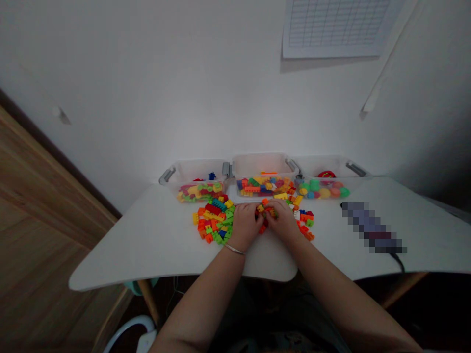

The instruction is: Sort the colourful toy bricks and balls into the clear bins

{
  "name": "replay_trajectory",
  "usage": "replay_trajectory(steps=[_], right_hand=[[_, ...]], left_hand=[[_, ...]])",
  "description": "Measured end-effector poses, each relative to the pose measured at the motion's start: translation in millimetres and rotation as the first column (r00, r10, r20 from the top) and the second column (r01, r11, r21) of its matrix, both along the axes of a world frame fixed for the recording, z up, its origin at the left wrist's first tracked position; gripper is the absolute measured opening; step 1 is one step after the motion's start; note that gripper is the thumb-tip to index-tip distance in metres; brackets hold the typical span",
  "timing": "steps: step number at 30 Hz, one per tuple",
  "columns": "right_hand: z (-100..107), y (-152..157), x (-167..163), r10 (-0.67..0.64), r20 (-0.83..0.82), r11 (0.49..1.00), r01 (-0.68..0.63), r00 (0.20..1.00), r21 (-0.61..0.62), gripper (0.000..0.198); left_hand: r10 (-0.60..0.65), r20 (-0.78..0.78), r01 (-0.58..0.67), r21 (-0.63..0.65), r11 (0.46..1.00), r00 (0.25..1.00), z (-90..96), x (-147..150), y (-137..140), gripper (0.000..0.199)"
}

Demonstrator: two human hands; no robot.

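Observation:
My left hand, with a bracelet at the wrist, and my right hand meet low over the white table. Their fingers are curled and close together. A small yellow building brick shows at my left fingertips, and darker multicoloured building bricks show at my right fingertips. Whether these pieces are joined I cannot tell, since the fingers cover part of them. Loose bricks in orange, green, red, blue and yellow lie left of my left hand. More loose bricks lie beyond and right of my right hand.
Along the wall stand a left clear bin of colourful pieces, a middle clear bin of bricks and a right clear bin of round pieces. A blurred-out device with a cable lies at right on the table.

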State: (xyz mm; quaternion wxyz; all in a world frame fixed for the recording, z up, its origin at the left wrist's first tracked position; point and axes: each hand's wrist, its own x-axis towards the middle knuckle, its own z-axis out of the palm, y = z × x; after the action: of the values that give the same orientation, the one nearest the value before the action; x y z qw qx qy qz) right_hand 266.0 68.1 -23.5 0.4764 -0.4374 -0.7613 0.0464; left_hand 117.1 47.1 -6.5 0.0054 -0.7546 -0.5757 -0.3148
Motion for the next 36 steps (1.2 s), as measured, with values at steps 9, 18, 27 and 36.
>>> replay_trajectory(steps=[9, 18, 27, 36], right_hand=[[36, 21, 17, -0.114, -0.361, 0.983, 0.159, 0.925, 0.095, 0.014], [92, 60, 18, -0.040, -0.440, 0.984, 0.112, 0.897, 0.139, 0.018], [94, 98, 6, -0.237, -0.160, 0.972, 0.232, 0.958, -0.049, 0.022], [106, 93, -1, -0.427, 0.126, 0.874, 0.444, 0.896, -0.198, 0.025]], left_hand=[[-0.047, -0.050, 0.046, -0.015, 0.999, 0.998, -0.6, 0, -1, 0.014], [-0.046, -0.047, 0.046, -0.013, 0.999, 0.998, -0.3, 0, -1, 0.019], [-0.031, -0.057, 0.031, -0.002, 1.000, 0.998, -4.2, 0, 2, 0.017], [-0.024, -0.074, 0.024, -0.009, 1.000, 0.997, -1.4, 1, 1, 0.016]])
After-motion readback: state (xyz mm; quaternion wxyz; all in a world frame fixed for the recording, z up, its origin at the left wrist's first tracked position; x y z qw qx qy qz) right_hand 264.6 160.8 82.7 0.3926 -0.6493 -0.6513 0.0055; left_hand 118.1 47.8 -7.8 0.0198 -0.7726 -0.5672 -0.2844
